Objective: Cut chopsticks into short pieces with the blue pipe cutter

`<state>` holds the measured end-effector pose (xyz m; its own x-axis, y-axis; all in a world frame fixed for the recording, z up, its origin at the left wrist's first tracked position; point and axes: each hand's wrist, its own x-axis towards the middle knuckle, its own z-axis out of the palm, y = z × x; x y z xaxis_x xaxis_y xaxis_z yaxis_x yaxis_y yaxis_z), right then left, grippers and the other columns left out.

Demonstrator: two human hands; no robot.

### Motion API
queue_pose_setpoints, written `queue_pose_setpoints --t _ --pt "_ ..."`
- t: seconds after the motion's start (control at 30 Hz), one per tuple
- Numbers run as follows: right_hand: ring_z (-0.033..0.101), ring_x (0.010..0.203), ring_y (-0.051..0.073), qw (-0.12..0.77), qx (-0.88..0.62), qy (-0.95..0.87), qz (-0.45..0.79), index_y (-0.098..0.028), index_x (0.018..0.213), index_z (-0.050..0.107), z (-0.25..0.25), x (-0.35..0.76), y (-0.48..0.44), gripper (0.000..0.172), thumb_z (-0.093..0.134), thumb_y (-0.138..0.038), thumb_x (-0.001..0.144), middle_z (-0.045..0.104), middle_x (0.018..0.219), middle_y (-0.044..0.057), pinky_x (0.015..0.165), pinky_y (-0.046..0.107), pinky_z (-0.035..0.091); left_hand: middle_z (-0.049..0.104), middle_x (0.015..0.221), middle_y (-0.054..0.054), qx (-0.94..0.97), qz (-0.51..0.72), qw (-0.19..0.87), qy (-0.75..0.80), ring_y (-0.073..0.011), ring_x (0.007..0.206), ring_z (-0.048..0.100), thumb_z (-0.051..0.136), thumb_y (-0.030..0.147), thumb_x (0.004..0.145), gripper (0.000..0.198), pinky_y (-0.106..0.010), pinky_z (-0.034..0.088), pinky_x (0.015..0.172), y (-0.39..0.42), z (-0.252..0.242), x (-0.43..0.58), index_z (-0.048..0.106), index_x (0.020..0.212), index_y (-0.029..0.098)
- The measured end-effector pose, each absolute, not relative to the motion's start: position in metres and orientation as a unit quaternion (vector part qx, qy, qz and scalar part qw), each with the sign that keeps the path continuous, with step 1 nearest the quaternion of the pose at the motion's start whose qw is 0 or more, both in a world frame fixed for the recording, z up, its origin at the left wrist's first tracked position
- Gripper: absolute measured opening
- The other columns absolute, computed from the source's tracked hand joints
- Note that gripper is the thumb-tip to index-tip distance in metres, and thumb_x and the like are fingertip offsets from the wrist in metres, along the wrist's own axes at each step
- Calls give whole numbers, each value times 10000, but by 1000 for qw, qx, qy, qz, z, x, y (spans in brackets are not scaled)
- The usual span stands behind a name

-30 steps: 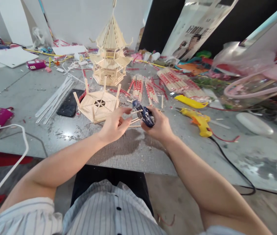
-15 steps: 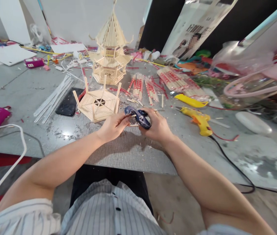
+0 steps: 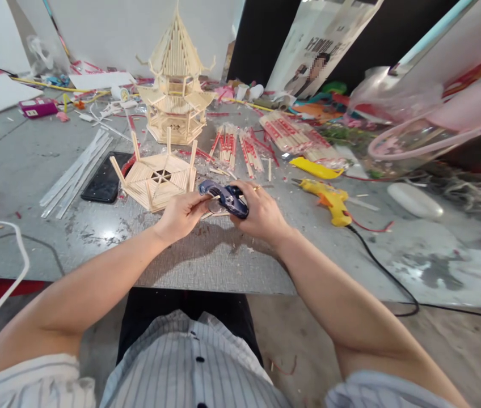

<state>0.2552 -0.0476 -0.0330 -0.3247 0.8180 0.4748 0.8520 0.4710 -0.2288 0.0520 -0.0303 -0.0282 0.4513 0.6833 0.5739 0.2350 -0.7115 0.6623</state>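
In my right hand [image 3: 260, 212] is a dark blue hand cutter [image 3: 234, 203], the fingers wrapped round its grips. My left hand [image 3: 181, 214] pinches a thin wooden stick [image 3: 211, 196], whose light end shows at the cutter's jaws; most of it is hidden by the fingers. Just behind my left hand lies a six-sided stick base [image 3: 138, 184] with short posts standing up at its corners and a spoked opening in the middle. Farther back stands a tiered pagoda model [image 3: 176, 107] built of wooden sticks.
Left of the base lie a black phone [image 3: 103, 180] and white glue sticks [image 3: 74, 170]. A yellow glue gun [image 3: 329, 201] with a black cord rests on the right, near a yellow utility knife [image 3: 315, 168]. Red-wrapped chopstick packs [image 3: 291, 133] and a white mouse [image 3: 414, 200] lie beyond.
The whole scene has shifted left in view as my head turned slightly right. Both hands keep the same hold on the cutter and the stick.
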Motion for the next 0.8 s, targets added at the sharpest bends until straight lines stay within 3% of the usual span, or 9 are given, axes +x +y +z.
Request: queue_pose_setpoints --t 0.4,0.8 --pt "628 872 269 210 -568 -795 -19 -140 1120 578 -32 254 -52 486 518 -277 657 672 976 119 730 357 463 546 524 -7 820 428 216 314 -74 450 476 408 408 896 399 -201 360 454 -27 -34 51 555 633 146" --pt "633 758 249 134 -632 -763 -7 -162 979 614 -22 246 -59 360 486 -326 686 680 840 85 614 309 397 517 485 14 796 417 292 328 -58 409 457 427 403 883 370 -180 341 419 -31 -27 53 511 620 156"
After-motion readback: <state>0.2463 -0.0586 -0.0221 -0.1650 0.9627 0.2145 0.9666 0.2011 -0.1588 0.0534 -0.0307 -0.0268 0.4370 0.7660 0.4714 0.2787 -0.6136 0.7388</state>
